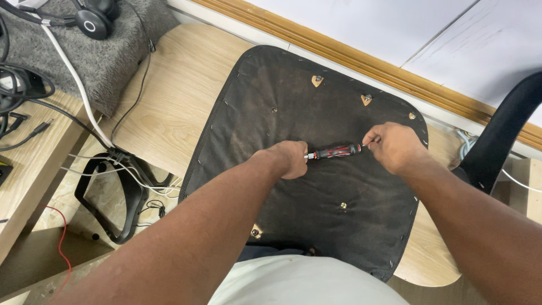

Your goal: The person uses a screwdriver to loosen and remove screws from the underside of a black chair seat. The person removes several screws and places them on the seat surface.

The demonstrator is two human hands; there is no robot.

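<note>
Your left hand (289, 160) covers one end of the black-and-red handled screwdriver (334, 151), so that end can't be seen. Its other end vanishes under your right hand's (395, 147) fingers (372, 137); whatever they pinch is too small to tell. Near edge of the black fabric-covered seat pad (293, 101) is hidden by your torso. Black headset (93, 17) is cut off at top edge.

I see both my forearms bare to the elbows, no sleeves, no rings or watch on my left hand (289, 159) or right hand (393, 147); a pale shirt (305, 282) covers my front.
</note>
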